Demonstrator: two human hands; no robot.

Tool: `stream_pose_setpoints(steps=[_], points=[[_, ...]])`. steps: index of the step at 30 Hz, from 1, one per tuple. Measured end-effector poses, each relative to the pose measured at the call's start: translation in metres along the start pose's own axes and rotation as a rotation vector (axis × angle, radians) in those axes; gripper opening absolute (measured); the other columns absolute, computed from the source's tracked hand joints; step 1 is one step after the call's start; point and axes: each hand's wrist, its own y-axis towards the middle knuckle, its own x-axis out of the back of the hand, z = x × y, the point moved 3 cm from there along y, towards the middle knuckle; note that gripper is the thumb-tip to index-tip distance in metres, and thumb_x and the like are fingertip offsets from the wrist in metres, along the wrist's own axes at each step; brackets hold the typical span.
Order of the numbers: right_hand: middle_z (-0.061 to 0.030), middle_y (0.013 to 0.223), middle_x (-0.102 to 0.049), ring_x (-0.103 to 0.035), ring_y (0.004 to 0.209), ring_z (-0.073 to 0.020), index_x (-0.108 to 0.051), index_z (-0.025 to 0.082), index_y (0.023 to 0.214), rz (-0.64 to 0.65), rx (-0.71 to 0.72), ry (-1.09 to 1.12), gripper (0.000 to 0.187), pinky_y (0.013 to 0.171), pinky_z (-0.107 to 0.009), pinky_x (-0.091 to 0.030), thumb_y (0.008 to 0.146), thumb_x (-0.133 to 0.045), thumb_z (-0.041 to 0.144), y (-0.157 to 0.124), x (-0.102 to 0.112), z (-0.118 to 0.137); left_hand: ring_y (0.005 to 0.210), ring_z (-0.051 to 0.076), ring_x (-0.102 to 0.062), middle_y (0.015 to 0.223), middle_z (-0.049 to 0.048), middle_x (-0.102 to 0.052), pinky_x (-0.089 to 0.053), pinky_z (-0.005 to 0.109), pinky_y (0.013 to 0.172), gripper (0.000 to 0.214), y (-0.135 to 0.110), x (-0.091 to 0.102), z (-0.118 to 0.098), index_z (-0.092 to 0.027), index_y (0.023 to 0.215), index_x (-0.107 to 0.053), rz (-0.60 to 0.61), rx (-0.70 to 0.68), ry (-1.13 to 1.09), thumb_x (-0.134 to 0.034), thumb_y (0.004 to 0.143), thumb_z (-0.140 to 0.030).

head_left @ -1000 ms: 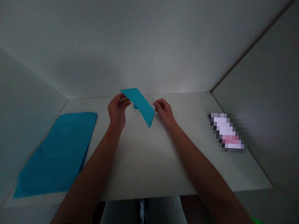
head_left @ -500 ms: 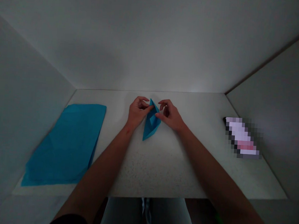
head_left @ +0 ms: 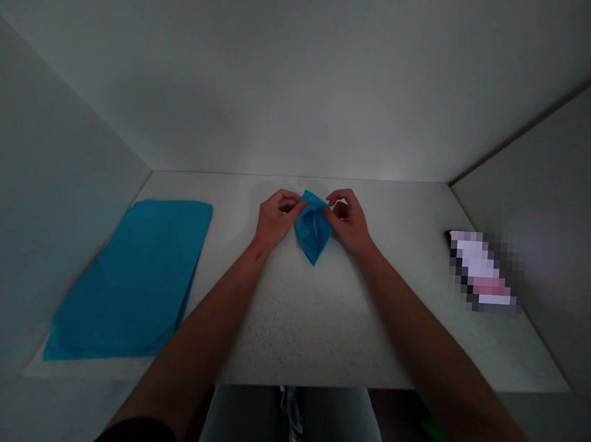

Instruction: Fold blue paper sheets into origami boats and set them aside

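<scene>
A small folded piece of blue paper (head_left: 315, 232) is held up over the far middle of the white table, one point aimed down toward me. Its upper left edge is pinched between the thumb and fingers of my left hand (head_left: 276, 218). My right hand (head_left: 349, 221) grips the upper right edge, thumb on the near face and fingers curled behind. Creases run down the middle of the paper, and its two sides are spread apart. The back of the paper is hidden from me.
A stack of large blue paper sheets (head_left: 132, 278) lies on the left of the white table (head_left: 288, 334). Toward the right edge rests a phone (head_left: 480, 265), its screen blurred out. White walls (head_left: 304, 81) enclose the table at the back and sides.
The folded paper has turned from a narrow slanted shape to a wider one facing me. My right hand has moved slightly right and now grips its upper right edge.
</scene>
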Motion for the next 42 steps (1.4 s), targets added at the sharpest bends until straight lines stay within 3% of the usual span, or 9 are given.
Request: stream_pose_setpoints(steps=[5,9,12,16,19,23,33,37,42], points=[[-0.0031,0.102,-0.059,-0.045,0.065,-0.0125,-0.074,0.027,0.098,-0.017,0.113,-0.142,0.015,0.057,-0.030,-0.043,0.099,-0.075,0.042,0.000,-0.001,0.007,0.074,0.018,-0.077,0.082,0.0031,-0.081,-0.058,0.029,0.068,0.038,-0.003,0.001,-0.005,-0.023,0.089,-0.070,-0.024,-0.039,0.034,-0.088,0.087,-0.056],[-0.0037,0.103,-0.061,-0.045,0.065,-0.0129,-0.075,0.028,0.102,-0.006,0.050,-0.192,0.019,0.056,-0.031,-0.043,0.096,-0.079,0.045,0.000,-0.002,0.011,0.084,0.021,-0.080,0.104,0.0088,-0.085,-0.060,0.030,0.068,0.037,-0.007,0.000,-0.013,-0.024,0.091,-0.069,-0.055,-0.092,0.045,-0.086,0.091,-0.056],[-0.0037,0.102,-0.061,-0.046,0.066,-0.0135,-0.075,0.028,0.103,0.002,0.031,-0.204,0.024,0.057,-0.032,-0.044,0.094,-0.082,0.049,-0.001,-0.002,0.012,0.098,0.024,-0.081,0.124,0.0110,-0.084,-0.065,0.036,0.080,0.034,-0.009,0.000,-0.019,-0.024,0.092,-0.068,-0.061,-0.160,0.081,-0.084,0.095,-0.054],[-0.0042,0.102,-0.062,-0.045,0.065,-0.0134,-0.076,0.027,0.104,0.020,0.041,-0.207,0.031,0.057,-0.032,-0.043,0.091,-0.086,0.053,0.000,-0.003,0.009,0.105,0.024,-0.080,0.123,0.0100,-0.083,-0.065,0.042,0.095,0.027,-0.010,0.000,-0.022,-0.025,0.094,-0.067,-0.052,-0.238,0.122,-0.079,0.100,-0.048],[-0.0039,0.100,-0.061,-0.045,0.065,-0.0136,-0.077,0.026,0.104,0.042,0.068,-0.212,0.033,0.059,-0.033,-0.043,0.090,-0.087,0.054,0.000,-0.004,0.007,0.114,0.025,-0.079,0.120,0.0098,-0.082,-0.062,0.042,0.100,0.021,-0.011,-0.003,-0.024,-0.025,0.096,-0.069,0.022,-0.305,0.135,-0.076,0.102,-0.044],[-0.0027,0.098,-0.060,-0.047,0.067,-0.0142,-0.075,0.026,0.102,0.083,0.094,-0.233,0.031,0.064,-0.035,-0.045,0.090,-0.087,0.052,-0.001,-0.006,0.009,0.128,0.026,-0.074,0.132,0.0119,-0.079,-0.061,0.042,0.103,0.022,-0.012,-0.008,-0.025,-0.024,0.097,-0.071,0.159,-0.339,0.120,-0.071,0.104,-0.045],[-0.0027,0.092,-0.061,-0.049,0.072,-0.0183,-0.066,0.026,0.096,0.097,0.118,-0.286,0.025,0.068,-0.035,-0.044,0.093,-0.078,0.048,0.000,-0.006,0.011,0.131,0.026,-0.074,0.133,0.0125,-0.079,-0.057,0.045,0.115,0.023,-0.010,-0.013,-0.020,-0.027,0.110,-0.080,0.326,-0.331,0.113,-0.070,0.105,-0.047],[-0.0025,0.088,-0.060,-0.052,0.075,-0.0198,-0.064,0.027,0.090,0.062,0.089,-0.245,0.022,0.070,-0.036,-0.045,0.097,-0.071,0.046,0.001,-0.005,0.011,0.127,0.026,-0.074,0.136,0.0120,-0.076,-0.061,0.041,0.106,0.022,-0.010,-0.012,-0.019,-0.028,0.117,-0.081,0.324,-0.307,0.134,-0.074,0.100,-0.041],[0.0009,0.077,-0.054,-0.051,0.072,-0.0191,-0.057,0.026,0.082,-0.052,-0.070,-0.038,0.026,0.069,-0.035,-0.042,0.097,-0.065,0.046,0.002,0.000,0.001,0.116,0.022,-0.074,0.138,0.0120,-0.073,-0.064,0.035,0.094,0.026,-0.010,-0.011,-0.017,-0.027,0.122,-0.079,0.279,-0.272,0.145,-0.076,0.097,-0.034]])
